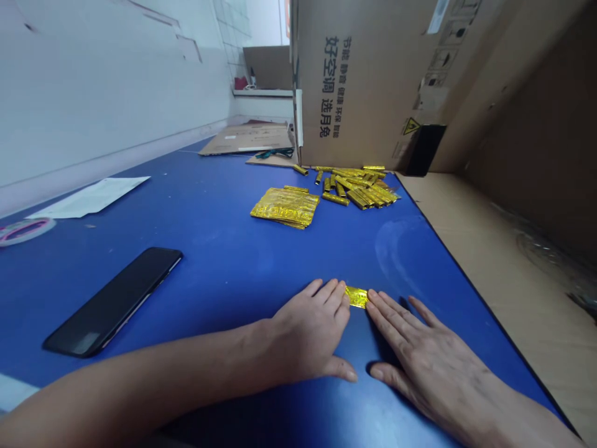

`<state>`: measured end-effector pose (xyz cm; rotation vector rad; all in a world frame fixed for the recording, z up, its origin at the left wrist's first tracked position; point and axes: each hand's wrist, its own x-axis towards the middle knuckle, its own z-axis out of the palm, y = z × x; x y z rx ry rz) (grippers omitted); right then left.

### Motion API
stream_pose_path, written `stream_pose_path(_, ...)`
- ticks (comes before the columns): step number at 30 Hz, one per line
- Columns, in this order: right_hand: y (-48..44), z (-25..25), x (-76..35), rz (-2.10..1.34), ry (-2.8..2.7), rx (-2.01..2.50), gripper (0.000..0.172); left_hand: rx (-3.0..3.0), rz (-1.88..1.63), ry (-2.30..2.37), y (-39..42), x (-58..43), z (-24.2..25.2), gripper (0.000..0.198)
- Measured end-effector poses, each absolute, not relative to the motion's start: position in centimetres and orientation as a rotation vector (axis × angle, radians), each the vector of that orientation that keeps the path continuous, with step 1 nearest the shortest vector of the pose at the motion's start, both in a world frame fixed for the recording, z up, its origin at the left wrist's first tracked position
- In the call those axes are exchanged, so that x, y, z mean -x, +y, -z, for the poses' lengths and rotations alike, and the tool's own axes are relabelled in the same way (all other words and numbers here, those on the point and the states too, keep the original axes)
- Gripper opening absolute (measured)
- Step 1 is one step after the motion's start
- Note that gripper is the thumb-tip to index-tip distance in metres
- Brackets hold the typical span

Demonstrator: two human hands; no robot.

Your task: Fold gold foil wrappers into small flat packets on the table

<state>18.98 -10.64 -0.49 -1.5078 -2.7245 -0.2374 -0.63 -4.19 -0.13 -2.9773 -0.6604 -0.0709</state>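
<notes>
Both of my hands lie flat on the blue table (224, 249), fingers stretched out. My left hand (310, 333) and my right hand (415, 348) press on a small gold foil piece (357, 296), which shows only between the fingertips; the remainder is hidden under them. Farther back lies a flat stack of gold foil sheets (285, 206). Behind it is a heap of several rolled gold foil sticks (359, 185).
A black phone (114, 302) lies face up at the left. A white paper (91, 197) and a pink tape roll (23, 229) sit at the far left. A big cardboard box (373, 81) stands behind the foil; flat cardboard (494, 249) borders the table's right edge.
</notes>
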Motion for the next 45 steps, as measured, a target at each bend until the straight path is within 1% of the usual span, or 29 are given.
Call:
stream_pose_path(4, -10.4, 0.3, -19.1, 0.165, -2.724, 1.533, 0.063, 2.925, 0.058, -0.653, -4.4, 0.5, 0.3, 0.086)
stream_pose_path(7, -10.4, 0.2, -19.2, 0.131, -2.707, 1.529, 0.058, 2.912, 0.067, -0.659, -4.7, 0.6, 0.4, 0.085)
stream_pose_path(10, -10.3, -0.1, -19.3, 0.112, -2.706, 1.520, 0.055, 2.934, 0.133, -0.669, -4.9, 0.5, 0.5, 0.080)
stream_pose_path(12, -10.2, -0.4, -19.2, 0.102, -2.725, 1.528, 0.056, 2.951, 0.204, -0.690, -4.6, 0.4, 0.7, 0.069)
stream_pose_path(15, -10.2, -0.9, -19.0, 0.068, -2.760, 1.564, 0.055, 2.985, 0.315, -0.748, -3.5, 0.1, 1.1, 0.038)
stream_pose_path(16, -10.2, -1.0, -19.0, 0.054, -2.767, 1.572, 0.054, 3.005, 0.355, -0.760, -3.0, 0.1, 1.2, 0.030)
stream_pose_path(22, -10.4, -0.5, -19.6, 0.020, -2.723, 1.523, 0.055, 3.016, 0.454, -0.582, -1.2, 0.4, 1.7, 0.022)
stream_pose_path(25, -10.5, 0.0, -19.8, 0.028, -2.685, 1.524, 0.055, 2.979, 0.494, -0.563, -1.4, 0.5, 1.7, 0.021)
stream_pose_path(29, -10.5, 0.1, -19.7, 0.065, -2.700, 1.536, 0.053, 2.973, 0.553, -0.467, -2.1, 0.2, 1.5, 0.028)
stream_pose_path(32, -10.4, 0.1, -19.6, 0.103, -2.732, 1.538, 0.054, 2.987, 0.494, -0.452, -2.7, -0.1, 1.5, 0.030)
stream_pose_path(36, -10.4, 0.1, -19.6, 0.114, -2.729, 1.554, 0.055, 2.953, 0.404, -0.542, -3.5, -0.3, 1.5, 0.041)
stream_pose_path(45, -10.6, -0.8, -19.8, 0.118, -2.782, 1.627, 0.055, 3.064, 0.214, -0.599, -3.3, 0.3, 1.0, 0.046)
